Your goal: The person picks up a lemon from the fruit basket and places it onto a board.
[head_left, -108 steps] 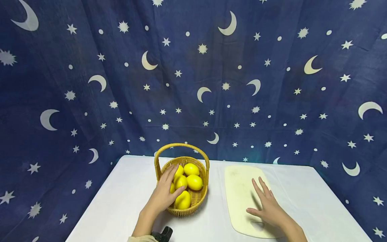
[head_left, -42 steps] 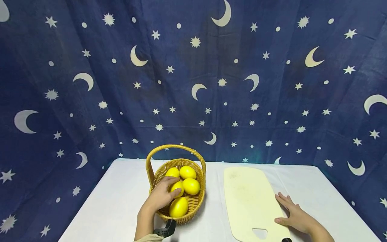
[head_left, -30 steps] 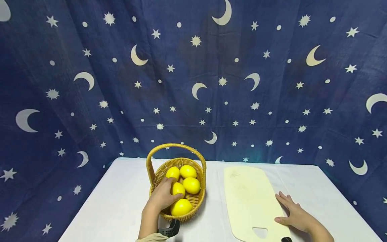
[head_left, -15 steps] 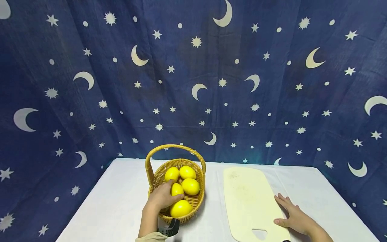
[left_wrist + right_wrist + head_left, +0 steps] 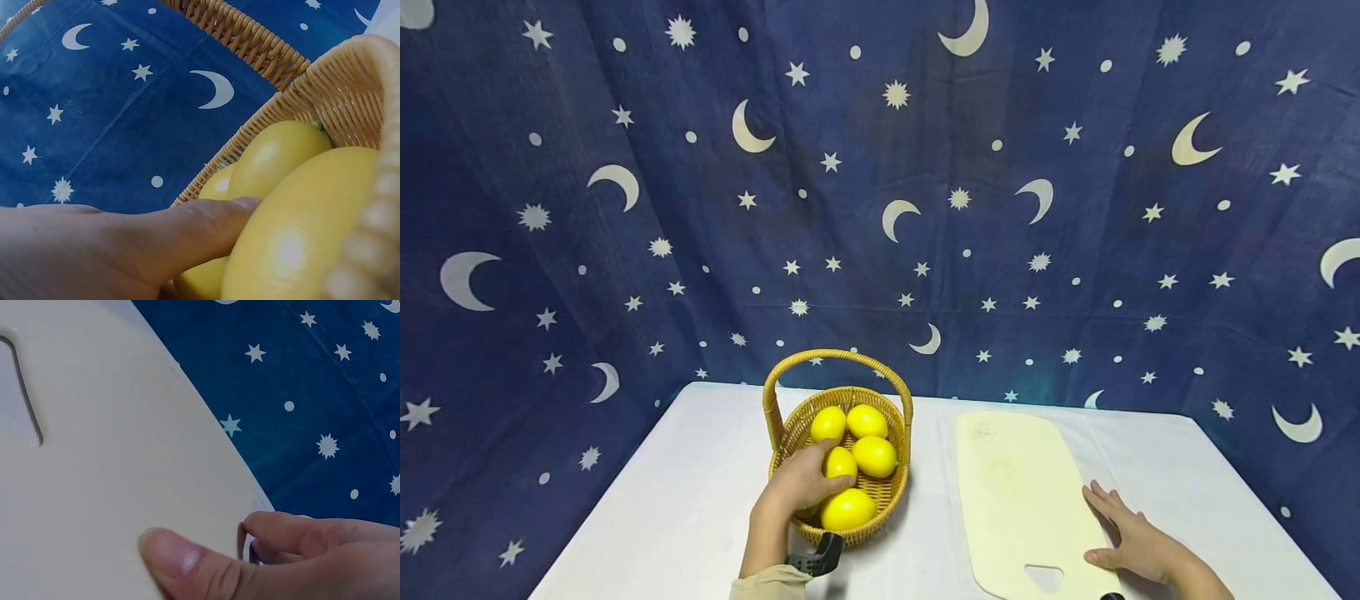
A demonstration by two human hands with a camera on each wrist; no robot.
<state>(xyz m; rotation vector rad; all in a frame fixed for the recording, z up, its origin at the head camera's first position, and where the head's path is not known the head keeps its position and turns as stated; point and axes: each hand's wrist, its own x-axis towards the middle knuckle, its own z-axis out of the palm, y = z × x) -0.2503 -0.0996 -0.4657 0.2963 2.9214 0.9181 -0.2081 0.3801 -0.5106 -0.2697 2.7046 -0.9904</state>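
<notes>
A wicker basket (image 5: 900, 492) with a tall arched handle holds several yellow lemons (image 5: 876, 456). My left hand (image 5: 801, 482) reaches in over its left side, thumb and fingers around the middle lemon (image 5: 841, 463). In the left wrist view the thumb (image 5: 187, 228) lies beside a large near lemon (image 5: 300, 231); the fingertips are hidden. My right hand (image 5: 1138, 542) rests at the right edge of a cream cutting board (image 5: 1022, 492). Seen from the right wrist, its thumb (image 5: 172, 553) lies on the board's top, while the other fingers extend along the edge.
A white cloth covers the table (image 5: 662, 500). Behind and beside it hangs a dark blue curtain (image 5: 850, 225) with moons and stars. The cutting board has a handle hole (image 5: 1044, 577) at its near end. A black band (image 5: 818, 557) sits on the left wrist.
The right hand has come down from above the board to its right edge. The left hand has moved from the basket's upper left lemons to the middle lemon. Little differs over the last second.
</notes>
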